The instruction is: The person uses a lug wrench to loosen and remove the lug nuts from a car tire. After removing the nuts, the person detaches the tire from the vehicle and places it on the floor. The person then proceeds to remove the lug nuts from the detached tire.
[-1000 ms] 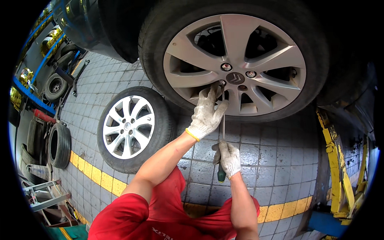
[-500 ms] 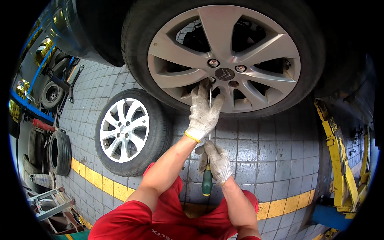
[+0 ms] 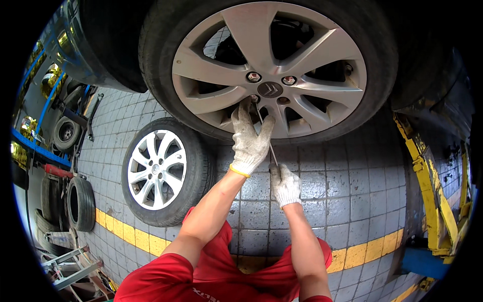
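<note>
A car wheel (image 3: 269,60) with a silver alloy rim hangs above the tiled floor, and several lug bolts ring its hub cap (image 3: 270,89). My left hand (image 3: 250,143), in a white glove, reaches up to the lower left bolt (image 3: 254,99) with its fingers spread against the rim. A thin screwdriver shaft (image 3: 266,135) runs between its thumb and fingers toward that bolt. Just below, my gloved right hand (image 3: 285,183) is closed on the screwdriver's handle, which the glove hides.
A loose wheel (image 3: 163,171) with a silver rim lies on the floor at the left. Further left are more tyres (image 3: 80,204). A yellow lift arm (image 3: 432,201) stands at the right. A yellow line (image 3: 126,234) crosses the grey tiles.
My right hand has moved up toward the wheel, and the green handle end that showed below it is now hidden. The wheel fills more of the view. My left hand stays at the bolt.
</note>
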### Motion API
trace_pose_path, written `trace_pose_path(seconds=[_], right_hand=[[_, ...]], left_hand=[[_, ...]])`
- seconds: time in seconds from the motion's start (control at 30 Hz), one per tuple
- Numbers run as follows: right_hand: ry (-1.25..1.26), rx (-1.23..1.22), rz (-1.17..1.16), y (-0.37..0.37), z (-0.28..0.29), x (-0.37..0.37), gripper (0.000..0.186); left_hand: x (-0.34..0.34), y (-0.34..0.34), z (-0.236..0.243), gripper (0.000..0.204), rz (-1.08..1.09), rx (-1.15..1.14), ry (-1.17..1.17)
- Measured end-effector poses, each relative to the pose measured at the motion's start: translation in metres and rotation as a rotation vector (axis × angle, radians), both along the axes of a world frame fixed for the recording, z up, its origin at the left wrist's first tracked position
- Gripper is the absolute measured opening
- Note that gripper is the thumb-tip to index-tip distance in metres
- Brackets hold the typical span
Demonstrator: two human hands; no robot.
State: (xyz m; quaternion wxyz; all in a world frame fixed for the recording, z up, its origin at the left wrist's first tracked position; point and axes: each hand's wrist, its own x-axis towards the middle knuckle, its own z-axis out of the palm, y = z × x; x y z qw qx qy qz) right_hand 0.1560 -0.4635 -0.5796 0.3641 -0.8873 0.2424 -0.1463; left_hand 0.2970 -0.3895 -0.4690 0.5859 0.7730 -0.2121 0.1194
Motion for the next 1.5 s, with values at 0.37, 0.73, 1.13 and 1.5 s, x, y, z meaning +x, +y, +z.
trace_pose_path(seconds=[0.37, 0.73, 1.13, 1.5], right_hand=[[-0.032, 0.241, 0.071, -0.002, 0.006, 0.000, 0.043], [0.023, 0.496, 0.124, -0.006, 0.007, 0.005, 0.045], [0.113, 0.100, -0.026, -0.011, 0.015, -0.004, 0.046], [-0.158, 0.178, -0.108, -0.027, 0.004, -0.020, 0.045]], left_hand=[[0.005, 0.000, -0.008, 0.072, -0.014, -0.014, -0.053], [0.006, -0.004, -0.004, 0.069, 0.017, -0.036, -0.025], [0.006, -0.016, -0.005, 0.052, 0.173, -0.208, 0.073], [0.016, -0.042, 0.009, 0.046, 0.421, -0.314, 0.170]])
